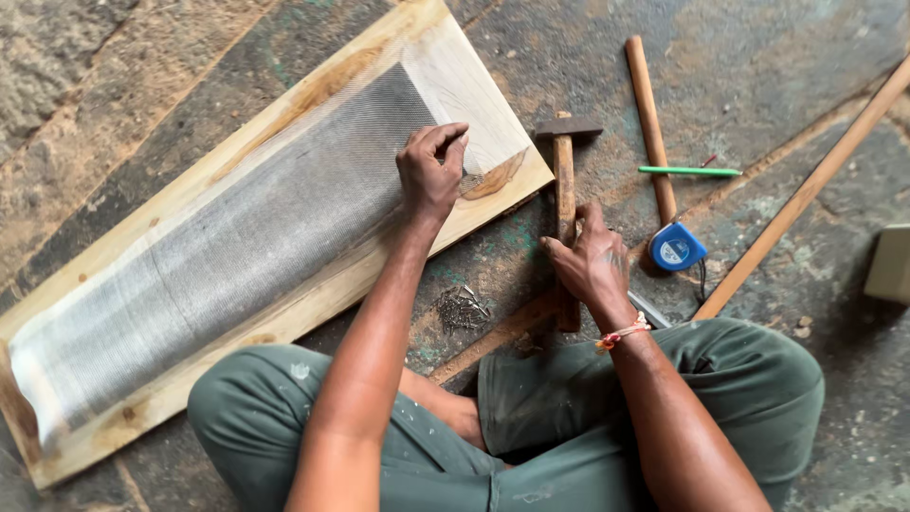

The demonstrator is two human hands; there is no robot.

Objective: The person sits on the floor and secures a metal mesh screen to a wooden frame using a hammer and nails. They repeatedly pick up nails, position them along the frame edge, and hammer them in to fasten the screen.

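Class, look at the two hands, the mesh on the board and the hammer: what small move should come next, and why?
Probably the right hand closes on the hammer handle and lifts it. The left hand pinches at the wire mesh edge on the wooden board, seemingly holding something small in place, with loose nails lying nearby.
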